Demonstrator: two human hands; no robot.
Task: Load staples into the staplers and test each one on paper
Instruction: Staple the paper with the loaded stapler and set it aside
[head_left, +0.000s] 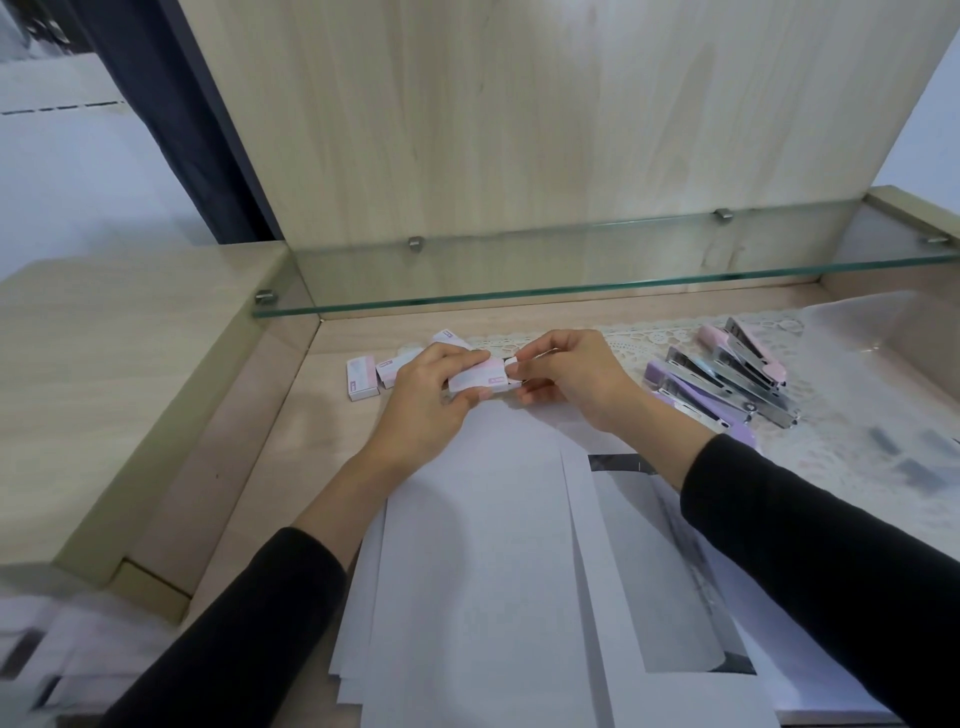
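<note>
Early stage. Just beyond the paper, the left hand grips a staple box, fingers curled round it; the right hand pinches its end flap, apparently opening it. Staplers lie open right of the paper; loading and testing look outstanding.

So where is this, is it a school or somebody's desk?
Probably someone's wooden desk, maybe a shop counter. Clues: the glass shelf above it, the lace mat, and the staplers beside loose paper sheets.
</note>
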